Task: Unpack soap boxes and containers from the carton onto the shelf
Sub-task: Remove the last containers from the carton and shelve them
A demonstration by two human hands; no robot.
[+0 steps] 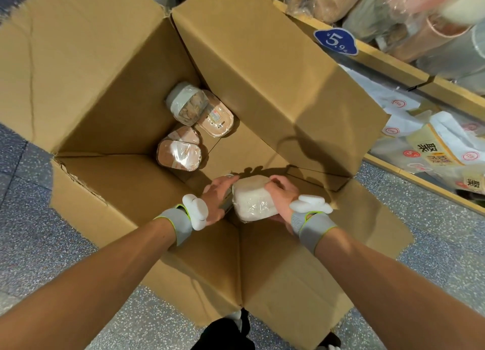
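A large open carton (105, 92) stands on the floor below me. At its bottom lie a clear container with a grey lid (185, 102) and three plastic-wrapped brown soap boxes (215, 118) (179, 154) (187, 135). Over the carton's near edge I hold a white plastic-wrapped soap box (253, 201). My right hand (282, 196) grips its right side. My left hand (216, 200) presses on its left side, where a thin clear item shows between palm and box; what that item is stays unclear. Both wrists carry grey bands with white trackers.
A wooden shelf edge (393, 60) with a blue 5.9 price tag (336, 41) runs along the right. Wrapped rolls (409, 16) lie above it, white packaged goods (430, 139) below. The carton's flaps (262, 60) spread outward over the speckled floor (31, 218).
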